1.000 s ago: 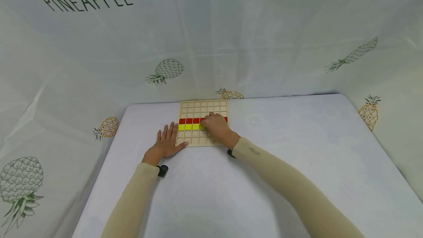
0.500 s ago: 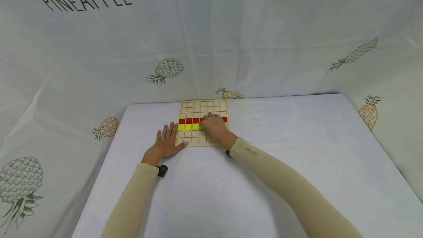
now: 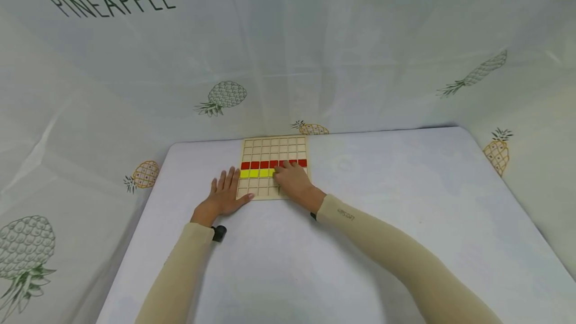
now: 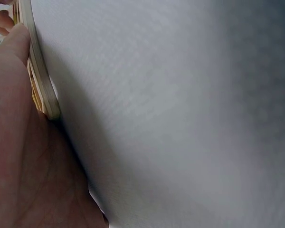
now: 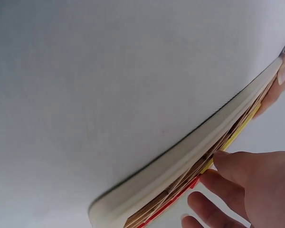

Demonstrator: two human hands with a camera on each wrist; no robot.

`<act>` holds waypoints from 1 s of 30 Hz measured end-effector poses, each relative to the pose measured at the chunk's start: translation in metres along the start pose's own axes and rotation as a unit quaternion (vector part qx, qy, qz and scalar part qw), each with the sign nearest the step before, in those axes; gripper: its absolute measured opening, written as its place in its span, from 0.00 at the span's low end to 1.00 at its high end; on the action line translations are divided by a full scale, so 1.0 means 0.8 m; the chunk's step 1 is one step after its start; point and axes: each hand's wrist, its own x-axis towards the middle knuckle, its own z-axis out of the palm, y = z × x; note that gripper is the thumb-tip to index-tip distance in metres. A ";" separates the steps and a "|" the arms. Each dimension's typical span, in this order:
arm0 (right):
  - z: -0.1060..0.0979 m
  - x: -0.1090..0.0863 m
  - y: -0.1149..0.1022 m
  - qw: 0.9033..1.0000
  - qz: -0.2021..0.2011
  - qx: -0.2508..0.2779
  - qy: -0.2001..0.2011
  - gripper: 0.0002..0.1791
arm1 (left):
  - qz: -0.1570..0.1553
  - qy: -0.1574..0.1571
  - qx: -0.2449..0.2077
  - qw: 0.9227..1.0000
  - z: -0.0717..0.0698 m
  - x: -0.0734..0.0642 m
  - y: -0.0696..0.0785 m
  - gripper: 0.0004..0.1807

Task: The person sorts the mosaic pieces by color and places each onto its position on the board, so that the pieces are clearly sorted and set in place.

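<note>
A square wooden grid board [image 3: 258, 191] lies flat at the back of the white table. Red tiles [image 3: 254, 165] fill a row across its middle, and yellow tiles [image 3: 254, 173] stand in the row just nearer. My left hand [image 3: 223, 197] rests with spread fingers along the board's left edge, its thumb by the near left corner. Over the yellow row, my right hand [image 3: 294, 182] has its thumb and index finger at a yellow tile [image 5: 207, 165], which it pinches between their tips. Part of the two rows is hidden under that hand.
The white table [image 3: 360, 179] spreads around the board. Behind it hangs a pale curtain [image 3: 360, 64] printed with pineapples. Dark wrist cameras sit on both wrists, the left wrist camera [image 3: 219, 233] showing plainly.
My right hand has shifted slightly nearer along the yellow row, so more red tiles show above its fingers. The left hand keeps its place. The head view has shifted a little.
</note>
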 end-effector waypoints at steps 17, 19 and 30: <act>-0.003 -0.049 0.028 0.998 0.026 0.043 0.026 0.21 | 0.005 -0.001 0.001 1.000 -0.003 -0.003 0.003 0.58; -0.001 -0.061 0.039 0.996 0.025 0.056 0.058 0.19 | 0.005 -0.001 0.003 1.000 -0.003 -0.002 0.003 0.58; -0.004 -0.127 0.097 0.989 0.074 0.092 0.094 0.25 | 0.007 -0.004 0.001 1.000 -0.001 0.001 0.000 0.59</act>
